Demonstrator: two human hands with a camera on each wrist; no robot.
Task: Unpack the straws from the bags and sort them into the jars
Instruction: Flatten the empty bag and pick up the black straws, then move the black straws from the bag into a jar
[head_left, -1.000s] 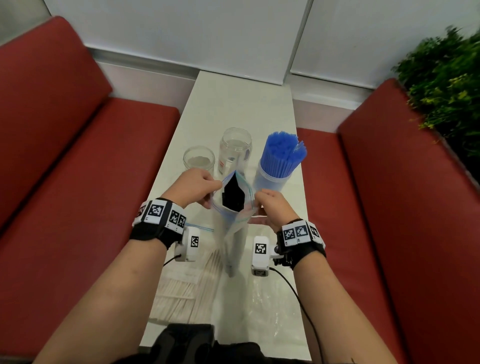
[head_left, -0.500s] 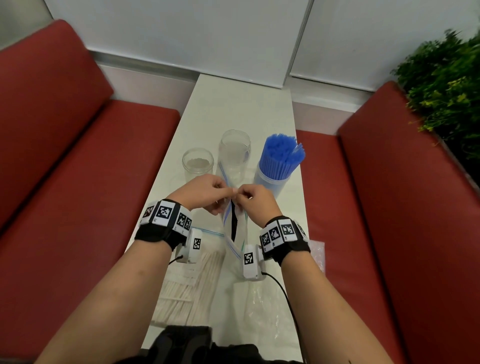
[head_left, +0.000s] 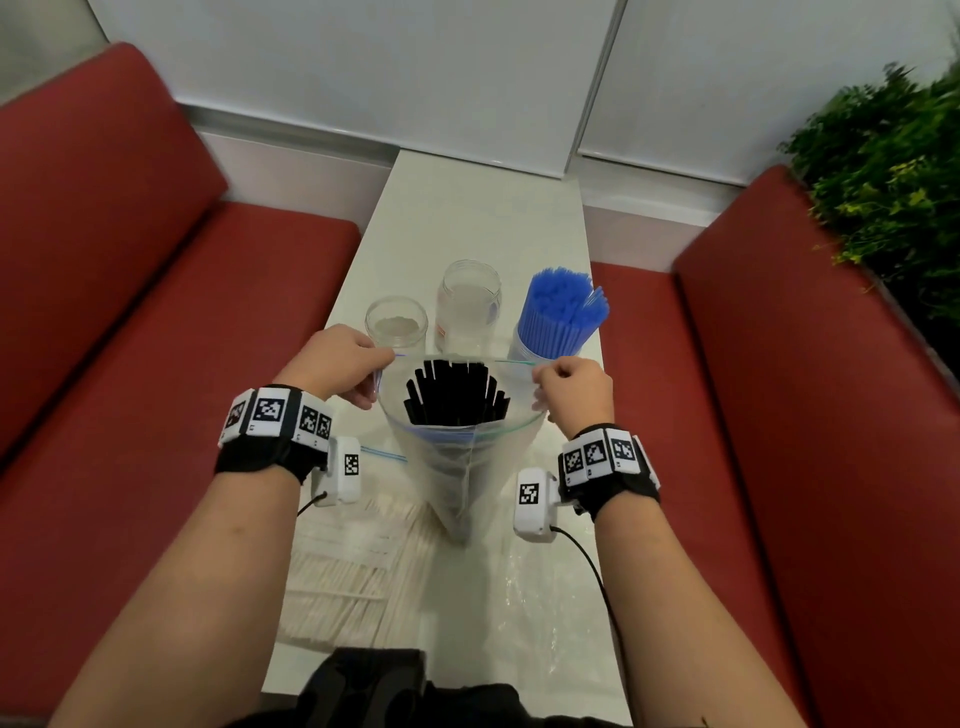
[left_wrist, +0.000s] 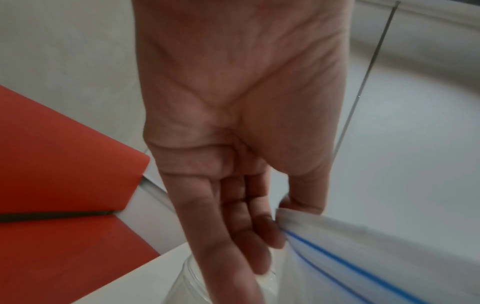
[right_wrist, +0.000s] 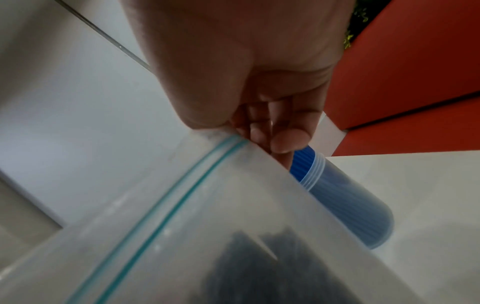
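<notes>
With my left hand (head_left: 340, 364) and right hand (head_left: 571, 389) each pinching a corner of the clear zip-seal plastic bag (head_left: 457, 467) of black straws (head_left: 454, 392), held upright near the empty clear jars (head_left: 467, 301), I keep its mouth taut and level so the bundle lifts out cleanly.

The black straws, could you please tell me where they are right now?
In the head view, the black straws stand inside the open zip bag at table centre, held between the left hand and right hand.
</notes>
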